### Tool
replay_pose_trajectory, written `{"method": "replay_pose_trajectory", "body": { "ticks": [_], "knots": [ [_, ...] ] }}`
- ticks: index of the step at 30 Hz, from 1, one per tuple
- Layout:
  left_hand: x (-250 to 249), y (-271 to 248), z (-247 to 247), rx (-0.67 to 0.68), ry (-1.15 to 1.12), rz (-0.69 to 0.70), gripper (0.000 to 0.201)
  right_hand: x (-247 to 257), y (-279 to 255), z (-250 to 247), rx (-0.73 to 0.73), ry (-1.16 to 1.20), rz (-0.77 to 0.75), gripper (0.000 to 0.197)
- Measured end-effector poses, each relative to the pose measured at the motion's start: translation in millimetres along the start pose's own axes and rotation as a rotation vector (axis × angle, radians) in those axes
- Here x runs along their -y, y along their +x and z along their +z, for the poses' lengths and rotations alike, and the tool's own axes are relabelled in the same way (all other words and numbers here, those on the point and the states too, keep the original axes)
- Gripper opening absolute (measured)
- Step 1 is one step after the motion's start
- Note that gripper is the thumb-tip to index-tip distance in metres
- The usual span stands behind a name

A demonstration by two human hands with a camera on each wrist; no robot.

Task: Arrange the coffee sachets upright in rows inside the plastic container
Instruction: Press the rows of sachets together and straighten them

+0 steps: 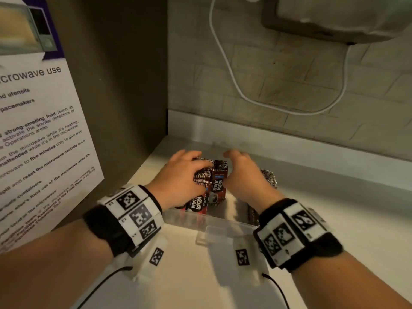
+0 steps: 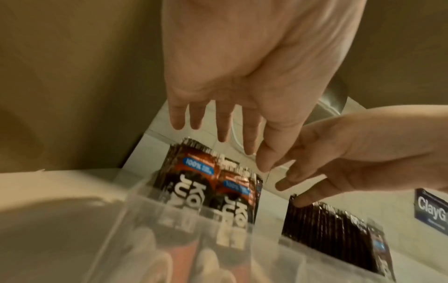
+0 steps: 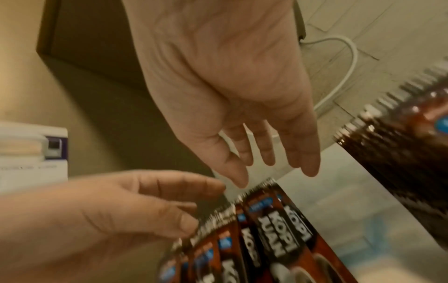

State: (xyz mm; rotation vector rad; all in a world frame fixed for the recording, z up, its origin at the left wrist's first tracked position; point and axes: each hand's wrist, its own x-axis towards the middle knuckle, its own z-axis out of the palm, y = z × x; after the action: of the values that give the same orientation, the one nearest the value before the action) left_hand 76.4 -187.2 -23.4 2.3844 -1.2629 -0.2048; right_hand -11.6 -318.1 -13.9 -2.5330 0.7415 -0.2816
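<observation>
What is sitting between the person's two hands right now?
A bunch of upright coffee sachets stands between the left hand and the right hand, inside the clear plastic container. The head view shows it best.

Both hands hide most of the red-and-black coffee sachets [image 1: 217, 186]; the clear plastic container's near wall [image 2: 169, 229] is blurred, its base perhaps hidden.
</observation>
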Motion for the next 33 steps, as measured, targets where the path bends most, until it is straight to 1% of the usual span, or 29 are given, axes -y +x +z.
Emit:
{"method": "replay_pose_trajectory", "body": {
  "ticks": [2, 4, 6, 9, 13, 19, 23, 28, 33],
  "knots": [
    [-3.4, 1.0, 5.6, 0.075, 0.066, -0.003, 0.08, 1.5, 4.2, 10.9, 0.05, 0.007, 0.017, 0.073],
    [-5.5, 3.2, 9.5, 0.155, 0.127, -0.015, 0.088, 4.3, 7.6, 16.8, 0.093, 0.043, 0.015, 0.081],
    [-6.2, 5.1, 12.3, 0.223, 0.158, -0.03, 0.09, 6.2, 11.8, 21.1, 0.116, 0.031, 0.003, 0.083],
    [-5.9, 4.8, 15.9, 0.272, 0.19, -0.039, 0.089, 7.7, 16.6, 25.0, 0.118, -0.021, -0.038, 0.078],
    [-4.7, 4.5, 17.2, 0.271, 0.199, -0.048, 0.086, 6.1, 18.9, 28.5, 0.107, -0.08, -0.042, 0.061],
    [-5.9, 2.3, 17.0, 0.29, 0.2, -0.05, 0.084, -0.4, 22.3, 31.5, -0.008, 0.018, 0.032, 0.043],
    [-6.1, 1.6, 17.0, 0.289, 0.196, -0.051, 0.084, -3.5, 24.0, 32.8, -0.029, 0.019, 0.033, 0.042],
    [-6.1, 2.3, 18.2, 0.287, 0.197, -0.052, 0.083, -2.9, 24.2, 35.7, -0.023, 0.054, -0.011, 0.039],
    [-5.8, 2.5, 18.9, 0.291, 0.2, -0.047, 0.082, -3.5, 25.4, 38.2, -0.05, 0.033, -0.024, 0.032]
  ]
}}
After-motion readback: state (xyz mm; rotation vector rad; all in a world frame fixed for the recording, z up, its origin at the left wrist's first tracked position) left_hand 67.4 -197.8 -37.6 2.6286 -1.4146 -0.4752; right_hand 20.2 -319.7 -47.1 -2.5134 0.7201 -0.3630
